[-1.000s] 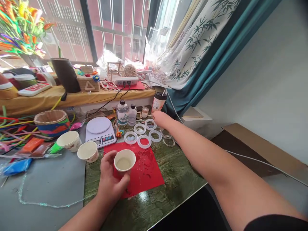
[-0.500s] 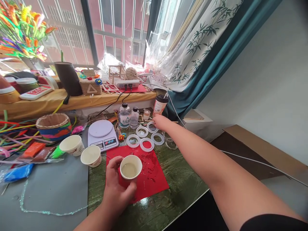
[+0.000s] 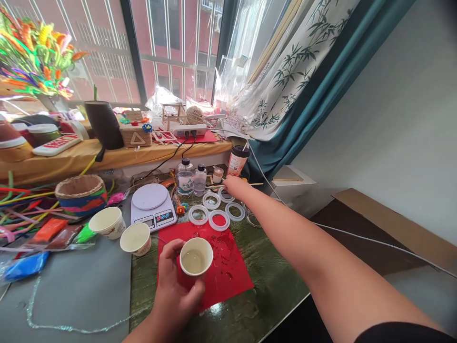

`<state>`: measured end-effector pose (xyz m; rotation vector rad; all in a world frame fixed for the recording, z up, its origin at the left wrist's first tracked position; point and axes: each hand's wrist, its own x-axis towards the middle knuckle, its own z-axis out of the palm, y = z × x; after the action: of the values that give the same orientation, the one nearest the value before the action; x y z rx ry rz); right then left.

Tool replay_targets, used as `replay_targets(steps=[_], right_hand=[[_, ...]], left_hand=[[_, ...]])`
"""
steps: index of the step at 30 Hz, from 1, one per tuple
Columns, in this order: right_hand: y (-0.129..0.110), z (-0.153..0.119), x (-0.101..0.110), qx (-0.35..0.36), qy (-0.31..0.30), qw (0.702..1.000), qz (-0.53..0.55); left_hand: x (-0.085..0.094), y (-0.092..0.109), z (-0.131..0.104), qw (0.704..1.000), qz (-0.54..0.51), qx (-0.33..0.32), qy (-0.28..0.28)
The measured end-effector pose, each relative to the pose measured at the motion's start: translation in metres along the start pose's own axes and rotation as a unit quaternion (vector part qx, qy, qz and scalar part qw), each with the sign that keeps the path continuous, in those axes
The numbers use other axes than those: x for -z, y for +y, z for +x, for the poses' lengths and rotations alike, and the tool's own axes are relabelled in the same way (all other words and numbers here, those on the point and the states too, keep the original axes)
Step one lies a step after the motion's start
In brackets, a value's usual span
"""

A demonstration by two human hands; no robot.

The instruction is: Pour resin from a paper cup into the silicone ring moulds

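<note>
My left hand (image 3: 178,281) is wrapped round a white paper cup (image 3: 196,257) with clear liquid in the bottom, held over a wet red sheet (image 3: 228,281). At the back of the table, my right hand (image 3: 234,185) reaches far out with its fingers curled down. Thin wooden sticks (image 3: 256,184) lie right at it; whether the fingers grip one is hidden. Just in front of that hand are several ring-shaped silicone molds (image 3: 235,211). Behind it stand a lidded drink cup (image 3: 236,164) and a small cup (image 3: 217,175).
Two paper cups (image 3: 135,239) and a kitchen scale (image 3: 150,196) stand left of the sheet. Two clear bottles (image 3: 185,180) stand behind the molds. A painted basket (image 3: 81,195) and clay packets (image 3: 53,231) lie farther left. A white cable (image 3: 378,243) crosses at right.
My right hand has shifted slightly left and its fingers have dipped lower among the sticks. The view has tilted up slightly. My left hand still holds the paper cup.
</note>
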<state>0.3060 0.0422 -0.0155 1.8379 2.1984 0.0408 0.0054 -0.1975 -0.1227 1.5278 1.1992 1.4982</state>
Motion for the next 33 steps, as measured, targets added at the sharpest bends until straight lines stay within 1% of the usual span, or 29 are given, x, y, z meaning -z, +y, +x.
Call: replay_targets(steps=[4,8,10,13,15,17,20,23,25,28,30,33], right_hand=[[0.002,-0.004,0.012,-0.009,0.01,1.0,0.001],[0.012,-0.014,0.036,-0.033,0.026,0.999,0.008],[0.015,-0.024,0.046,-0.046,0.033,0.998,0.016],[0.007,-0.05,0.049,-0.046,0.029,0.998,0.035],[-0.007,-0.077,0.044,-0.031,0.017,0.998,0.052],[-0.027,-0.107,0.033,-0.011,-0.001,0.997,0.071],[-0.06,-0.151,0.017,0.018,-0.036,0.994,0.097],[-0.092,-0.184,0.005,0.04,-0.06,0.99,0.122],[-0.111,-0.198,0.0,0.048,-0.066,0.987,0.137],[-0.134,-0.21,-0.004,0.063,-0.071,0.982,0.165],[-0.144,-0.214,-0.007,0.062,-0.077,0.979,0.18],[-0.15,-0.213,-0.012,0.053,-0.088,0.976,0.194]], left_hand=[[-0.003,0.003,0.0,1.0,-0.001,-0.003,0.007],[0.007,-0.001,0.008,1.0,-0.016,0.003,-0.008],[0.012,-0.003,0.014,1.0,-0.025,0.008,-0.015],[0.016,-0.002,0.022,0.999,-0.034,0.014,0.014],[0.015,0.001,0.026,0.998,-0.041,0.02,0.042],[0.014,0.005,0.03,0.997,-0.048,0.026,0.061],[0.013,0.012,0.035,0.995,-0.06,0.032,0.073],[0.015,0.019,0.039,0.994,-0.072,0.037,0.071],[0.016,0.023,0.042,0.994,-0.077,0.038,0.068],[0.016,0.025,0.043,0.993,-0.079,0.04,0.073],[0.015,0.025,0.042,0.993,-0.073,0.04,0.082],[0.012,0.023,0.04,0.994,-0.058,0.041,0.088]])
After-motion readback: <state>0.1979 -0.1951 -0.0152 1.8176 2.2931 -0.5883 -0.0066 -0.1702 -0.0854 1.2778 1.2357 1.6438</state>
